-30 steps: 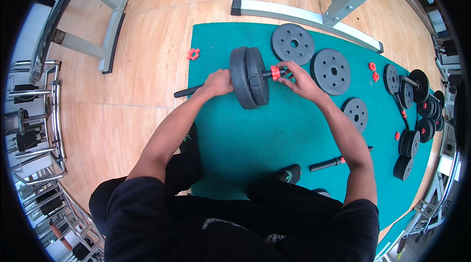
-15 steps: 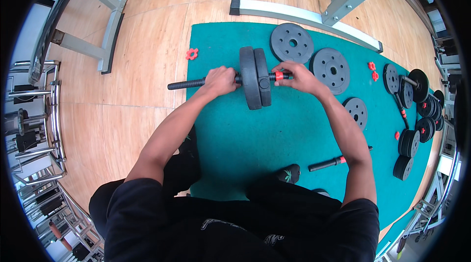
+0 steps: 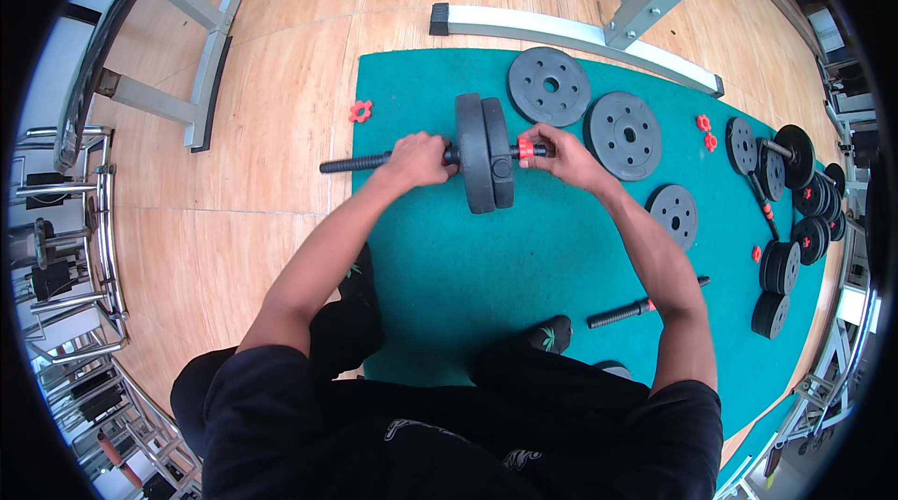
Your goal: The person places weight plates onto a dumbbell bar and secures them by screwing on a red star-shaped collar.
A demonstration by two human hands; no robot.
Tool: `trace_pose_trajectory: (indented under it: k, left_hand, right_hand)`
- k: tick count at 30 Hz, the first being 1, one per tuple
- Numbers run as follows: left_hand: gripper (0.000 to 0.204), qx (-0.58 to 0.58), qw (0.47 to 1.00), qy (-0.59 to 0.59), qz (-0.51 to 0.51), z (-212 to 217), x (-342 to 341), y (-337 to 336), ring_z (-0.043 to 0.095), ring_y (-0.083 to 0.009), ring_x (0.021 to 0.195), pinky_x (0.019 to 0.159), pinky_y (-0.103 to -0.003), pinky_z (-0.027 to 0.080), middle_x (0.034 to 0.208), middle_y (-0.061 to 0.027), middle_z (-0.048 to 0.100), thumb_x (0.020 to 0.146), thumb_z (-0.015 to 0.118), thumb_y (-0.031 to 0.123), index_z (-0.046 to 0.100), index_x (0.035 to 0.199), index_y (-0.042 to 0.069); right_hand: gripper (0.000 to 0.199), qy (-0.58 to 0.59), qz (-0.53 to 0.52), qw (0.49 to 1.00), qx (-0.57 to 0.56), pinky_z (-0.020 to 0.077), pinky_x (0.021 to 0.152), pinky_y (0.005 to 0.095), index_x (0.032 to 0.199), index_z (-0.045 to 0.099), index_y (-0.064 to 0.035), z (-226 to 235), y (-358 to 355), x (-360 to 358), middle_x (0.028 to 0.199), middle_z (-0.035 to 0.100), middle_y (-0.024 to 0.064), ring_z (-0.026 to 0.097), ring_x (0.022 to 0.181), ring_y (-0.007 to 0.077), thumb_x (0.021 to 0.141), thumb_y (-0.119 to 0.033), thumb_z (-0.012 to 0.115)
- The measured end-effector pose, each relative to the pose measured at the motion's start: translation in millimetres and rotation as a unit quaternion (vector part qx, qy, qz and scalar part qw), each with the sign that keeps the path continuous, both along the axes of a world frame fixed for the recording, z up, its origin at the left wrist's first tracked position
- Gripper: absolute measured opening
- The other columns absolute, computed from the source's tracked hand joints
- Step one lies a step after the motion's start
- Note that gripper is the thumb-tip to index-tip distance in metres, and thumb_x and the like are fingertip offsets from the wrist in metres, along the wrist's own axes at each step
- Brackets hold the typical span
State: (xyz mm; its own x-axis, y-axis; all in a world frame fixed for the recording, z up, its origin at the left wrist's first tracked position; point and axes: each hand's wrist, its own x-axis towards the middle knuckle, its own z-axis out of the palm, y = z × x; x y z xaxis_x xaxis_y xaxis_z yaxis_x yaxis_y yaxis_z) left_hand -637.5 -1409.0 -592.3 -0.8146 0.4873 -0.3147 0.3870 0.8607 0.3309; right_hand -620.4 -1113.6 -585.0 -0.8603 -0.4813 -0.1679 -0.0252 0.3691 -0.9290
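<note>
A black threaded dumbbell bar point(image 3: 354, 164) lies crosswise in front of me, with two dark grey weight plates point(image 3: 484, 153) standing on edge around its middle. My left hand point(image 3: 417, 161) is wrapped round the bar just left of the plates. On the other side, the thumb and fingers of my right hand point(image 3: 561, 156) pinch a red star-shaped nut point(image 3: 527, 150) on the bar. A short stretch of bar shows between this nut and the plates. The fingers partly cover the nut and the bar's right end.
Flat grey plates point(image 3: 549, 86) lie on the green mat point(image 3: 449, 285). A second bar point(image 3: 617, 316) rests near my right forearm. Loose red nuts point(image 3: 360, 111) sit at the mat's left and right. Several plates and dumbbells point(image 3: 781, 268) stand far right. A machine's metal foot point(image 3: 561, 29) crosses behind.
My right finger and thumb have shifted round the red nut, and more of the nut shows. My left hand keeps its hold on the bar. The whole view has moved slightly.
</note>
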Motion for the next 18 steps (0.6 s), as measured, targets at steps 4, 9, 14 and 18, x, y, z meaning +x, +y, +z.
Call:
trace_pose_trajectory:
  k: [4,9,14,18]
  left_hand:
    - [0.023,0.109,0.943,-0.316,0.003,20,-18,-9,0.070,-0.0197,0.063,0.060,-0.035,0.056,0.076,-0.0109,0.071,0.080,0.064,0.010,0.068,0.098,-0.003]
    - [0.033,0.165,0.910,-0.379,0.049,-19,-10,-11,0.067,-0.0191,0.059,0.053,-0.035,0.053,0.084,-0.0158,0.071,0.081,0.063,0.011,0.063,0.112,0.000]
    - [0.028,0.260,0.963,0.023,-0.071,-80,-1,-40,0.068,-0.0356,0.066,0.061,-0.047,0.054,0.078,-0.0185,0.069,0.079,0.066,0.015,0.067,0.105,0.005]
    - [0.019,0.076,0.997,0.015,0.028,-38,13,-12,0.065,-0.0439,0.077,0.068,-0.052,0.053,0.083,-0.0212,0.068,0.076,0.065,0.016,0.065,0.091,0.004]
  right_hand:
    - [0.029,-0.122,-0.019,0.992,-0.039,0.0517,0.072,0.0301,0.105,0.063,0.0005,-13,-8,-12,0.087,0.067,0.0077,0.063,0.078,0.0118,0.096,-0.027,0.064]
    - [0.031,-0.048,-0.046,0.989,0.134,0.0520,0.073,0.0327,0.106,0.066,-0.0025,1,-26,-22,0.085,0.067,0.0053,0.064,0.078,0.0158,0.096,-0.032,0.063]
    - [0.026,0.115,0.023,0.993,0.005,0.0510,0.081,0.0342,0.107,0.066,-0.0054,16,-26,-22,0.093,0.068,0.0083,0.064,0.087,0.0196,0.091,-0.026,0.069]
    - [0.029,0.104,0.052,0.988,0.098,0.0521,0.075,0.0344,0.109,0.066,-0.0070,1,-3,-22,0.090,0.070,0.0080,0.067,0.082,0.0217,0.090,-0.029,0.069]
